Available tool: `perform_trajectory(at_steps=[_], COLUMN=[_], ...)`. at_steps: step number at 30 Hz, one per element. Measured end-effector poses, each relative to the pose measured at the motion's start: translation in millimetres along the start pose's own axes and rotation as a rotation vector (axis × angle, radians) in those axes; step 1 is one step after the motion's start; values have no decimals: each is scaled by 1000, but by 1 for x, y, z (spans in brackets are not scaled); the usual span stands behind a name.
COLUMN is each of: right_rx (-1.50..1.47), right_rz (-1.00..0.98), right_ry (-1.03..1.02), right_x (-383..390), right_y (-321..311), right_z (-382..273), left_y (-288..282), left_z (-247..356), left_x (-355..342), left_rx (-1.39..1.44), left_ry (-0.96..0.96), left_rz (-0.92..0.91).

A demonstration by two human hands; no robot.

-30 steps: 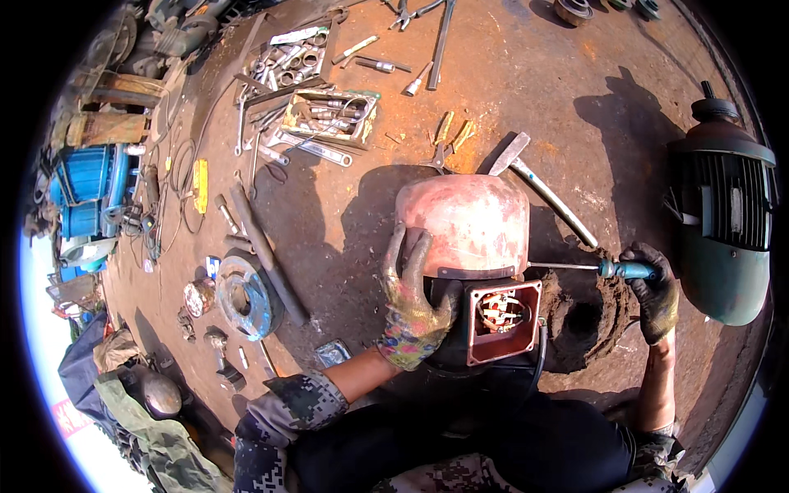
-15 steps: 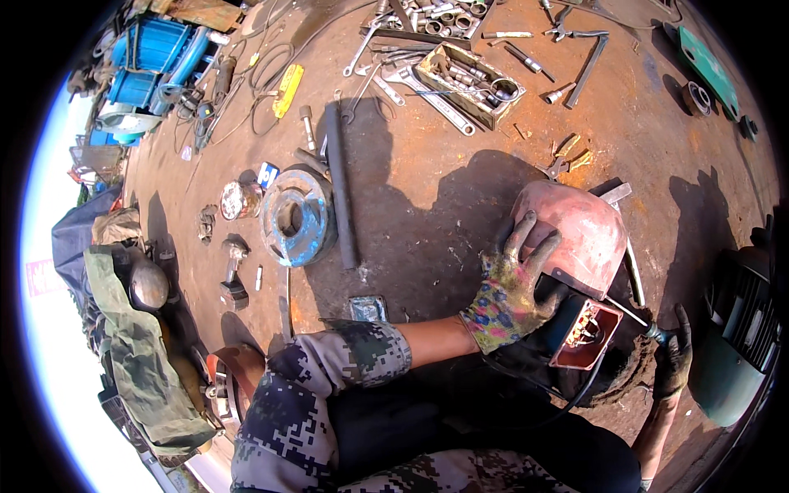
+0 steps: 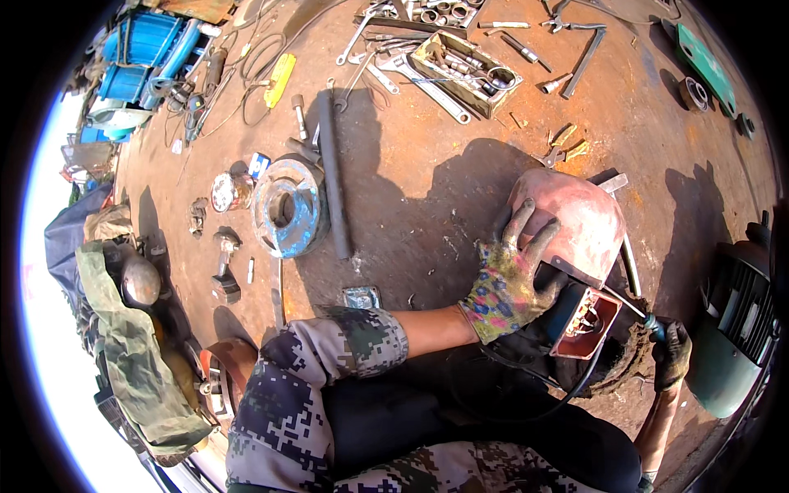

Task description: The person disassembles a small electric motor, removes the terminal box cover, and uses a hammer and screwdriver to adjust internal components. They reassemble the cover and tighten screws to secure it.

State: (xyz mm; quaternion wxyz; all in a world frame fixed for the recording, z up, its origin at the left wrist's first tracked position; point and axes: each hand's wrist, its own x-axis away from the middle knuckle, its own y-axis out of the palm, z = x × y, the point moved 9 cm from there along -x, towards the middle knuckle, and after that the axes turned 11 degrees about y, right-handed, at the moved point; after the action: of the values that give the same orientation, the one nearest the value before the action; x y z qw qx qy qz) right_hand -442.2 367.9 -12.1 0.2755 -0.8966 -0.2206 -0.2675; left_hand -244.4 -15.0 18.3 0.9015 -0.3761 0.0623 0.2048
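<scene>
My left hand (image 3: 514, 287), in a stained flower-patterned glove, grips a faded red, dome-shaped motor cover (image 3: 571, 218). Its fingers curve over the dome and the thumb sits by the rim. Just below the cover is an open terminal box (image 3: 587, 322) with a red rim and wiring inside; a black cable runs from it. In a dirty glove, my right hand (image 3: 672, 355) is closed around the teal handle of a screwdriver (image 3: 655, 325). The shaft slants up-left to the cover's lower rim beside the box; exactly where the tip touches is hard to make out.
A dark-finned green motor (image 3: 735, 329) stands right of my right hand. Beyond the cover lie yellow-handled pliers (image 3: 565, 148) and a metal socket box (image 3: 468, 74). Farther left are a blue ring-shaped casting (image 3: 288, 207), a black bar (image 3: 334, 172) and an open can (image 3: 232, 191).
My right hand's fingers, raised and stretched before, are now curled around the screwdriver handle. The left hand keeps its place on the cover. The whole view has shifted slightly.
</scene>
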Motion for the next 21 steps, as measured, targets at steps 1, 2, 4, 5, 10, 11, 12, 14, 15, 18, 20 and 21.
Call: perform_trajectory(at_steps=[1, 2, 4, 5, 10, 11, 12, 14, 15, 18, 20, 21], right_rx=[103, 78, 148, 258, 988, 1056, 1103, 1136, 1093, 958, 947, 944], right_rz=[40, -31, -82, -91, 155, 203, 231, 180, 176, 65, 42, 27], right_ry=[-11, 42, -28, -110, -779, -885, -957, -970, -1004, -920, -889, -876], right_x=[3, -3, 0, 2, 34, 41, 46, 44, 43, 30, 26, 24], right_y=[1, -3, 0, 7, 35, 38, 40, 38, 36, 33, 35, 35], right_z=[-12, 1, -1, -7, -77, -89, -97, -90, -83, -71, -72, -74], left_y=[2, 3, 2, 0, -12, -10, -6, -1, -1, 0, -1, -1], left_z=[-2, -1, 4, 2, 3, 2, 2, -2, -1, -3, -4, -5], left_x=[-2, -3, -7, -8, -24, -25, -24, -19, -18, -10, -10, -9], left_rx=[11, 23, -7, -11, -90, -94, -100, -90, -105, -151, -111, -89], left_ry=[3, 7, 33, 43, 54, 78, 96, 132, 142, 201, 203, 181], left_rz=[-8, -19, 4, 16, -132, -123, -116, -71, -71, -75, -82, -109])
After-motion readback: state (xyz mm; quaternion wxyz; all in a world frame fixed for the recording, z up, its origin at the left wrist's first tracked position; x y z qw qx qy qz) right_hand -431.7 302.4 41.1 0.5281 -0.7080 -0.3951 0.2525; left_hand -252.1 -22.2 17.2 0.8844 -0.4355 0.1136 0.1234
